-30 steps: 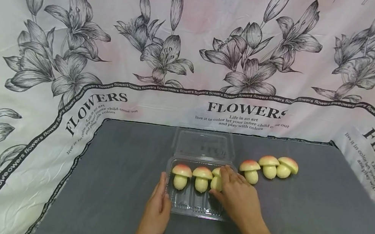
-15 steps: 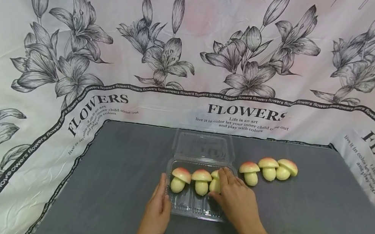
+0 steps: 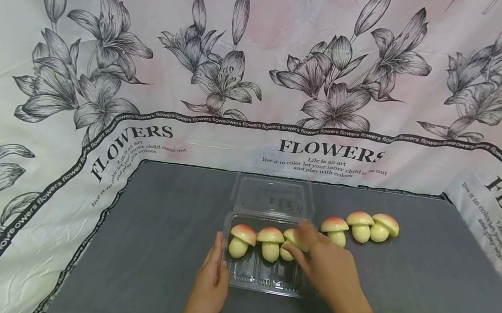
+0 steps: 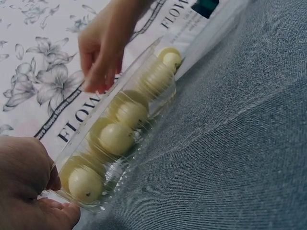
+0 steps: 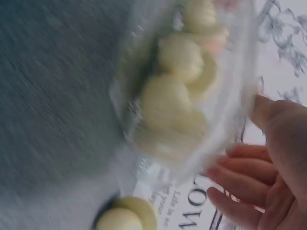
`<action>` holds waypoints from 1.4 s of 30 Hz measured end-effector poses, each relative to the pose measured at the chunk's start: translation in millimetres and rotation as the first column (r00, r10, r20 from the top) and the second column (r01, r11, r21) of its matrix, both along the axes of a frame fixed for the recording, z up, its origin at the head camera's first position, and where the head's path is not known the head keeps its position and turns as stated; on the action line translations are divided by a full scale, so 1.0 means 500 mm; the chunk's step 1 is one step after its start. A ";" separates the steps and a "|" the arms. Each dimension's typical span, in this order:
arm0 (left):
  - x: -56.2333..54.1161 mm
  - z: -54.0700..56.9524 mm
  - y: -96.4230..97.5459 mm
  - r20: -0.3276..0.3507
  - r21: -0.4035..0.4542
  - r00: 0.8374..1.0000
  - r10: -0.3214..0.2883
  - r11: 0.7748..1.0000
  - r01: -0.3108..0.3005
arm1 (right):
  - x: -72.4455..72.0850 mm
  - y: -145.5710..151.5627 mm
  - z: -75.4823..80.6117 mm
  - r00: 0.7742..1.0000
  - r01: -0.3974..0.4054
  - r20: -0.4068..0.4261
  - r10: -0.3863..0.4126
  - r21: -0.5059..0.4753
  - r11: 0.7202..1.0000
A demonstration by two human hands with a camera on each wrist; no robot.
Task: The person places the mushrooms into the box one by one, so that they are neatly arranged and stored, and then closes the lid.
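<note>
A clear plastic clamshell container (image 3: 260, 282) lies on the grey surface, its lid (image 3: 273, 195) folded back. Three mushroom-shaped pieces with red-tinged caps stand in a row inside: a left mushroom (image 3: 238, 247), a middle mushroom (image 3: 269, 250) and a right mushroom (image 3: 288, 253), which leans and is partly hidden. My left hand (image 3: 208, 287) holds the container's left side, thumb and fingers at its edge in the left wrist view. Over the container's right end is my right hand (image 3: 333, 269); in the right wrist view its fingers (image 5: 244, 179) are spread and hold nothing.
Three more mushrooms lie right of the container: a near one (image 3: 335, 229), a middle one (image 3: 360, 229) and a far one (image 3: 383, 227), the last two touching. A flower-printed cloth (image 3: 215, 142) stands behind and beside the grey surface (image 3: 145, 247).
My right hand has let go of the right mushroom and lifted slightly up and right. That mushroom now leans. The left mushroom has tilted a little since a second ago; my left hand stays put.
</note>
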State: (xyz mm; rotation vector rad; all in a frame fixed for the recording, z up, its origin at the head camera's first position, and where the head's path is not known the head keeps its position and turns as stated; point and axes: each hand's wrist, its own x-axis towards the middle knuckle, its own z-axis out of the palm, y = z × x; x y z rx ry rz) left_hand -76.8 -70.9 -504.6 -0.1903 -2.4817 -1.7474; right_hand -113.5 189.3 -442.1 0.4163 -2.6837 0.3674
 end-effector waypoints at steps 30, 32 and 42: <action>0.000 -0.003 -0.002 -0.004 0.011 1.000 0.005 1.000 -0.005 | -0.049 0.180 0.008 0.961 -0.163 0.213 0.177 -0.081 0.983; 0.001 -0.002 -0.002 -0.004 0.011 1.000 0.004 1.000 -0.004 | -0.050 0.183 0.005 0.958 -0.166 0.225 0.179 -0.075 0.983; 0.002 -0.002 0.000 -0.002 0.011 1.000 0.001 1.000 -0.001 | -0.059 0.193 -0.009 0.944 -0.138 0.293 0.149 -0.059 0.989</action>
